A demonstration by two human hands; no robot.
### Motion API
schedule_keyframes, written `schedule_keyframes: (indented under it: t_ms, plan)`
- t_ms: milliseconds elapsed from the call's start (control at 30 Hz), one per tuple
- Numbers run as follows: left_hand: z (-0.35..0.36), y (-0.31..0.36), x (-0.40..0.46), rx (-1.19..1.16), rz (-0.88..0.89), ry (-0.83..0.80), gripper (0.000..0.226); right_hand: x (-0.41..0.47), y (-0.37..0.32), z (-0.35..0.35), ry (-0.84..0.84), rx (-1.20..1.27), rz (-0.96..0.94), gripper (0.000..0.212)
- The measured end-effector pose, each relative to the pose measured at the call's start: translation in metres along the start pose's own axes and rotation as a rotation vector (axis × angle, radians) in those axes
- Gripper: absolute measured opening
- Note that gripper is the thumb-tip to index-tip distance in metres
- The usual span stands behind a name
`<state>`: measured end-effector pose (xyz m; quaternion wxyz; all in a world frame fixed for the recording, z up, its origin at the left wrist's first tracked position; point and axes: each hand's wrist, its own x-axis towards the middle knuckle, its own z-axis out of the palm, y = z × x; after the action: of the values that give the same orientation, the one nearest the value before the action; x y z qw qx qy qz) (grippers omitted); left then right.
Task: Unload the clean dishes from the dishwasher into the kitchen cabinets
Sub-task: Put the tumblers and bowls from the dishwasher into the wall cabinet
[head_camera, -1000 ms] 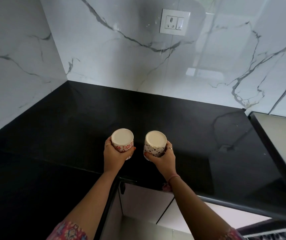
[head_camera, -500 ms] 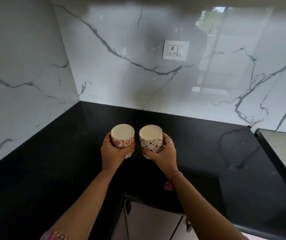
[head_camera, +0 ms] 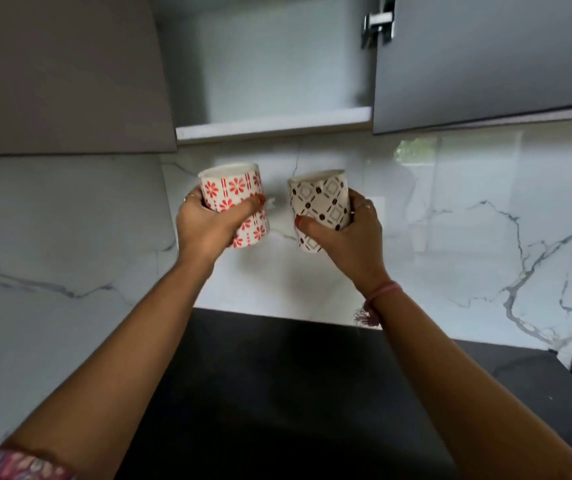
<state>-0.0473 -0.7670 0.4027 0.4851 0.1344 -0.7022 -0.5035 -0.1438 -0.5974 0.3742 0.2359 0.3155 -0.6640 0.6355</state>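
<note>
My left hand (head_camera: 208,226) grips a white cup with a red flower pattern (head_camera: 234,192), held upside down with its base upward. My right hand (head_camera: 346,237) grips a white cup with a black diamond pattern (head_camera: 322,199), also base upward. Both cups are raised side by side in front of the marble wall, a little apart. Above them the wall cabinet (head_camera: 274,124) stands open, its lower shelf edge just over the cups. The inside of the cabinet looks bare from here.
The cabinet's grey door (head_camera: 485,64) hangs open at the upper right, with a metal hinge (head_camera: 378,24). A closed grey cabinet front (head_camera: 62,74) fills the upper left. The black countertop (head_camera: 295,393) lies below my arms, against the white marble backsplash (head_camera: 485,237).
Both hands have lifted the cups from just above the countertop up to below the open cabinet. My view has tilted upward, bringing the cabinet into sight.
</note>
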Motion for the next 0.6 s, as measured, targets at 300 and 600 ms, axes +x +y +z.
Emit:
schedule_keyframes:
  t_ms: [300,600]
  plan:
    - [0.018,0.113,0.116,-0.145,0.18,0.168,0.05,0.13,-0.092,0.008,0.061,0.043,-0.234,0.057]
    - [0.025,0.197,0.202,-0.133,0.372,0.242,0.049,0.249,-0.165,0.033,0.139,0.075,-0.364,0.075]
